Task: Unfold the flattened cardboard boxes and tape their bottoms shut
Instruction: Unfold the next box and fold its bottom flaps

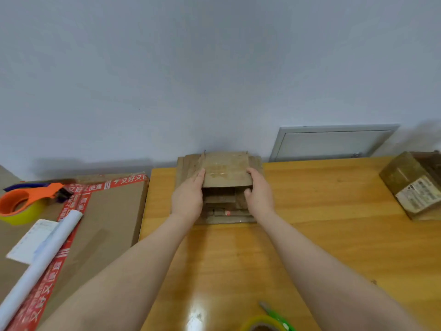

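The flattened box [225, 173] was gripped by its opposite side edges, left hand [187, 199] and right hand [259, 197] equally near.

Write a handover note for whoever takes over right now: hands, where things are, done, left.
Left hand and right hand: each grips a side of the top flattened box, its near edge raised off the stack at the far edge of the table.
Tape: orange dispenser on the big carton, left; second roll at the near edge.
Done: one closed box sits far right.
Left: unfold this box, tape its bottom, then the stack.
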